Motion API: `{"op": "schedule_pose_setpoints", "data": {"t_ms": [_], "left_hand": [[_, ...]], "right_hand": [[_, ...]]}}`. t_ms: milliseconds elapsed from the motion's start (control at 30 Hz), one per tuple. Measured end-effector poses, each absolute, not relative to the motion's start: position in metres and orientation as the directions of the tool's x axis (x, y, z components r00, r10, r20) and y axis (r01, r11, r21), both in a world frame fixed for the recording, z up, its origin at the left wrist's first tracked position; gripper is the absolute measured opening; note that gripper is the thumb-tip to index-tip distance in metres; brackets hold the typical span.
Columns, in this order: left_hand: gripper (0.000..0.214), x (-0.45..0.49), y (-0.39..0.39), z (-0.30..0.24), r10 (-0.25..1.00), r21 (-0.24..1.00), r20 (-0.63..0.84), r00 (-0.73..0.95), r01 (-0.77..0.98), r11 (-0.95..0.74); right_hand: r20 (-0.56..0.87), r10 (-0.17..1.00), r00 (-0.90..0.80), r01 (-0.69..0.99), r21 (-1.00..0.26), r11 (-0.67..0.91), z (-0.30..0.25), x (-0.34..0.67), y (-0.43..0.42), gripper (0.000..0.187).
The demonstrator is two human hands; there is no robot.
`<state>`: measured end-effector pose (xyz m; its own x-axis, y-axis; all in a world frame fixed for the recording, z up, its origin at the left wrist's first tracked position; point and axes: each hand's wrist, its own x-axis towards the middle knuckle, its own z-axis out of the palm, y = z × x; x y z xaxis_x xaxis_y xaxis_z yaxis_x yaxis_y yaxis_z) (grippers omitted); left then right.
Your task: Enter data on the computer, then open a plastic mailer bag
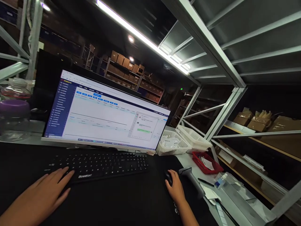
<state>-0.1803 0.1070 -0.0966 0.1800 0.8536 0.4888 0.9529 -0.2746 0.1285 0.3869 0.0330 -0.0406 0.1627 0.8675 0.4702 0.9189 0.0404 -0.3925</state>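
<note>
My left hand (50, 185) lies flat on the black desk mat, fingers stretched out, fingertips touching the front left corner of a black keyboard (98, 164). My right hand (175, 187) is cupped over a black computer mouse (168, 177) to the right of the keyboard. Behind the keyboard a wide monitor (105, 117) shows a bright software window with a blue side menu.
A grey barcode scanner (191, 179) lies just right of the mouse. White mesh baskets (185, 138), a red tray (204, 163), a pen and a small bottle (220, 181) sit further right. A purple-lidded jar (14, 121) stands at left. Metal shelving (225, 110) with cardboard boxes rises at right.
</note>
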Motion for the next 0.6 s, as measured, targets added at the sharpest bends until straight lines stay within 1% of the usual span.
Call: {"op": "schedule_pose_setpoints", "data": {"t_ms": [200,367,600], "left_hand": [[0.071,-0.178,0.103,-0.086,0.87,0.097,0.455,0.187,0.962,-0.257],[0.062,-0.174,0.09,-0.068,0.869,0.085,0.461,0.18,0.966,-0.245],[0.072,-0.169,0.082,-0.057,0.828,0.032,0.523,0.202,0.966,-0.255]], "right_hand": [[0.504,0.854,0.134,0.917,-0.39,0.087,-0.041,0.387,0.033,0.053],[0.506,0.852,0.133,0.91,-0.403,0.097,-0.042,0.391,0.034,0.053],[0.508,0.852,0.128,0.919,-0.384,0.091,-0.043,0.391,0.035,0.054]]}}
